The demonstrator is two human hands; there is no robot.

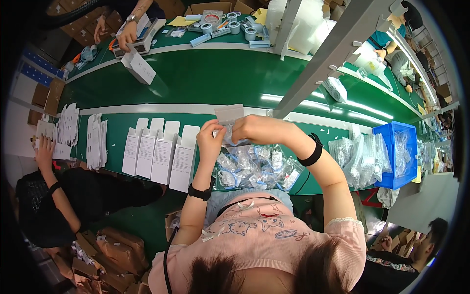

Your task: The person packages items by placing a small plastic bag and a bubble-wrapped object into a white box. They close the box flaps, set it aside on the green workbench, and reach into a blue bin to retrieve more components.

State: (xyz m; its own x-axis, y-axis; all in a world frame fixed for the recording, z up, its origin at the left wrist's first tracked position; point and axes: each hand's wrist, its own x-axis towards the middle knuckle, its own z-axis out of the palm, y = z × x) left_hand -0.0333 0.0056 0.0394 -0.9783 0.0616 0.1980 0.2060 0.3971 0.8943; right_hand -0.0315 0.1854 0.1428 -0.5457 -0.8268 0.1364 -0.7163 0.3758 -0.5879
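1. A pale flat piece (229, 115), upright and too small to identify further, is held at 12 o'clock from the person's body; the directions below are taken from it.
2. Its lower left part is pinched by the left hand (211, 139), whose fingers are drawn nearly together.
3. The right hand (255, 128) is placed just beside it at 4 o'clock, with the fingers curled inward; what is gripped by them cannot be told.
4. Clear plastic (228, 136) is seen between the 2 hands, partly hidden.
5. At 5 o'clock, a pile of clear bags (255, 166) with white and blue contents is spread on the green tabletop (115, 142).
6. At 8 o'clock, 4 white cartons (161, 158) are stood in a row, their top flaps raised.
7. Near 9 o'clock, flat white cartons (97, 142) are stacked.
8. At 4 o'clock, more clear bags (360, 158) are lined up beside a blue bin (413, 147).
9. At 10 o'clock, a white box (139, 69) is held by a co-worker's hand (128, 35).
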